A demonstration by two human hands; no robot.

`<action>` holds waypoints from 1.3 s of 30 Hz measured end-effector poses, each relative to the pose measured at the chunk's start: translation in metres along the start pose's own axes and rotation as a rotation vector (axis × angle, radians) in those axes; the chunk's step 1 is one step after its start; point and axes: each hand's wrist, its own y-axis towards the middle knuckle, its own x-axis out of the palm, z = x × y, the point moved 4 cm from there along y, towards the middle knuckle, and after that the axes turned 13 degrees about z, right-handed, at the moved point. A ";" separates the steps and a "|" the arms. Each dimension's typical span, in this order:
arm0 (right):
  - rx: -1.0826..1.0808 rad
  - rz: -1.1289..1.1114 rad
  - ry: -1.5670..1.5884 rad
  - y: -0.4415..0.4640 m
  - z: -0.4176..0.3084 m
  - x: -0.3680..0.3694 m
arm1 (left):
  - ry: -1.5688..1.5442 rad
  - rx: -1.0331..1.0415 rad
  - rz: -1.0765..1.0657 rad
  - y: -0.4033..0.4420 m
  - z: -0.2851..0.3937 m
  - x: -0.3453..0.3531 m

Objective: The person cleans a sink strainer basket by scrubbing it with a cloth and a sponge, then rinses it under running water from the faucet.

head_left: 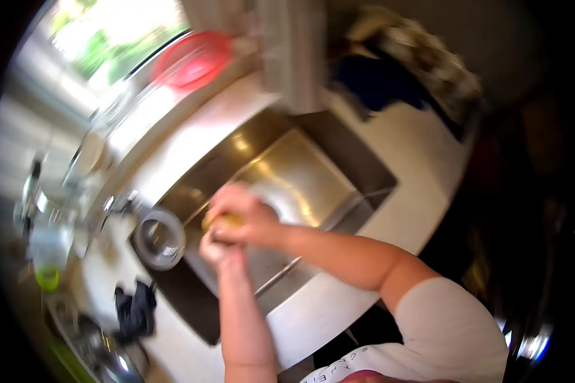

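Over the steel sink (pixel 287 159), both my hands meet around a small yellow thing (pixel 229 223). Blur and fingers hide most of it, so I cannot tell its kind. My left hand (pixel 218 247) is closed under and beside it, on the near side. My right hand (pixel 252 214) is curled over it from the other side. Beside the hands, at the sink's left edge, is a round, clear-looking ring-shaped thing (pixel 160 239).
A red bowl (pixel 195 60) stands by the window. Dark blue cloth (pixel 377 83) lies on the far right counter. Black crumpled gloves or cloth (pixel 135 309) rest on the left counter. A metal tap (pixel 122 203) and blurred containers (pixel 50 246) are at the left.
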 end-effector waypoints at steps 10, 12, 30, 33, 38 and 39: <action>0.108 -0.111 -0.099 0.014 -0.013 0.006 | -0.178 -0.061 0.162 -0.008 -0.011 0.018; 0.072 -0.157 -0.090 0.006 -0.021 0.011 | -0.175 -0.099 0.093 -0.009 -0.010 0.012; 0.144 -0.154 -0.008 0.001 -0.017 0.007 | -0.265 -0.001 0.028 -0.005 -0.010 0.014; -0.030 -0.239 -0.057 0.001 -0.025 0.007 | -0.295 -0.042 0.003 0.001 -0.006 0.010; 0.214 -0.042 -0.057 0.006 0.004 -0.004 | -0.213 -0.025 0.062 -0.016 -0.003 0.018; 0.114 -0.126 -0.065 0.006 -0.010 0.001 | -0.198 -0.033 0.114 -0.024 0.001 0.023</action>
